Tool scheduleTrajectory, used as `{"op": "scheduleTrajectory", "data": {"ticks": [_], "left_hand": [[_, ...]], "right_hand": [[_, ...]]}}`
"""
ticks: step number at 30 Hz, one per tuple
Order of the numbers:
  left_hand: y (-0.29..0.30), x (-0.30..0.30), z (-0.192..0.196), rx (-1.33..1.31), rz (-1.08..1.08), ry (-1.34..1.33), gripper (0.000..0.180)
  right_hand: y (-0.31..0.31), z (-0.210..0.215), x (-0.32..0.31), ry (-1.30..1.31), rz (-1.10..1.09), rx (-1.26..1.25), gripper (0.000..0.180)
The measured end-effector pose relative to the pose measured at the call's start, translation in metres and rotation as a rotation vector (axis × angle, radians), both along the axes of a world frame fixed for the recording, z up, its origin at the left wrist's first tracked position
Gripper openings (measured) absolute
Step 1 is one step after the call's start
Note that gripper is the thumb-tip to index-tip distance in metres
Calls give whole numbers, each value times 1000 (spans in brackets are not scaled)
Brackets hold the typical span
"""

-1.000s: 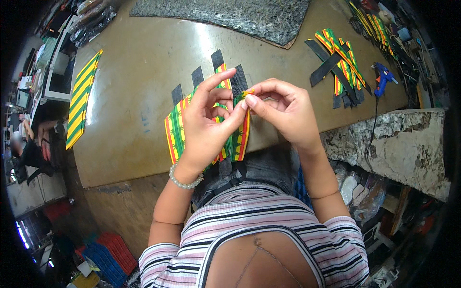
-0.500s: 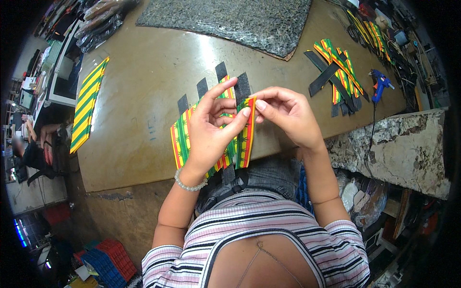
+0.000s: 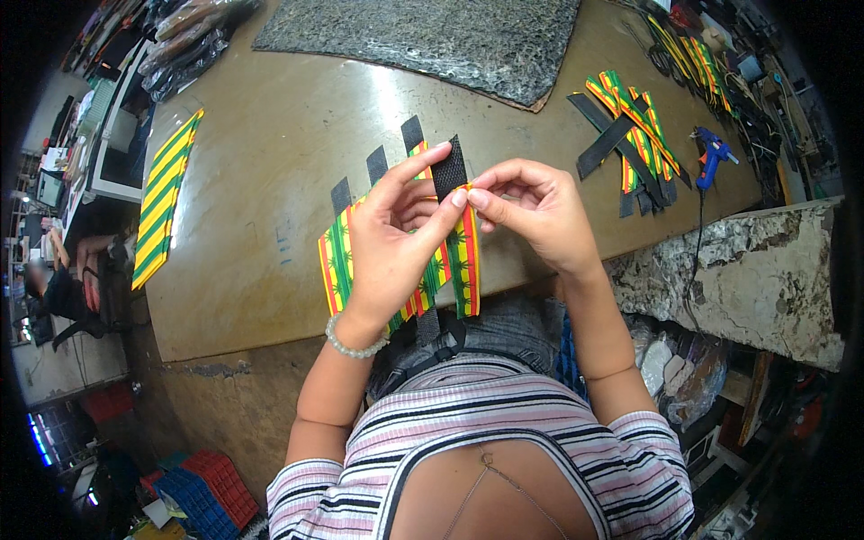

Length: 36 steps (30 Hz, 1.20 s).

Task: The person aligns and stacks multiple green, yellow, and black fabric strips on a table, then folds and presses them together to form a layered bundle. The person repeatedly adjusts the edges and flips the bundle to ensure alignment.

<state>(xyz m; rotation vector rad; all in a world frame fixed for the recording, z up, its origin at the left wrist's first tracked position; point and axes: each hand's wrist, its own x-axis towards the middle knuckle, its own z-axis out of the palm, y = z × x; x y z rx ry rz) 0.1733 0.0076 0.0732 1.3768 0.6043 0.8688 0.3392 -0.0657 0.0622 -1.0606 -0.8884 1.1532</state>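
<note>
My left hand (image 3: pixel 396 220) pinches the top end of a green, yellow and red striped ribbon (image 3: pixel 465 270) between thumb and fingers. My right hand (image 3: pixel 535 211) pinches the same end from the right, its thumb and fingertip meeting my left thumb. A flat black textured strip (image 3: pixel 450 166) sticks up above this ribbon, behind my left fingers. Under and beside my left hand lie more striped ribbons (image 3: pixel 335 261) with leaf prints, partly covered by it. Black strips (image 3: pixel 376 166) extend from their far ends.
At the right lie a pile of striped ribbons with black strips (image 3: pixel 639 139) and a blue glue gun (image 3: pixel 714 160) with a cord. Yellow and green striped ribbons (image 3: pixel 166 202) lie at the left. A dark grey mat (image 3: pixel 432 45) covers the table's far side. A person (image 3: pixel 67 279) sits far left.
My fingertips have come closer together over the ribbon's top end, the right hand shifting slightly left. More of that end is now hidden. The surrounding ribbons look unchanged.
</note>
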Motion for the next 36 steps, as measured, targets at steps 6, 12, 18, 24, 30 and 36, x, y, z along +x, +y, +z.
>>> {"op": "scheduleTrajectory", "data": {"ticks": [6,12,18,24,30,36], "left_hand": [[6,-5,-1,21,-1,10,50],[8,3,-14,-85,43,-260,43],[3,4,-5,-84,71,-177,53],[3,1,5,-51,-107,-34,77],[15,-49,0,0,157,49,41],[17,-60,-44,749,230,772,35]], "right_hand": [[1,-6,2,0,26,-25,20],[-2,-8,-17,58,81,-46,33],[-30,-9,-13,-57,114,-164,20],[-44,16,16,-635,40,1,19],[-41,65,128,-1816,-215,21,17],[30,-34,107,-1443,-17,104,30]]}}
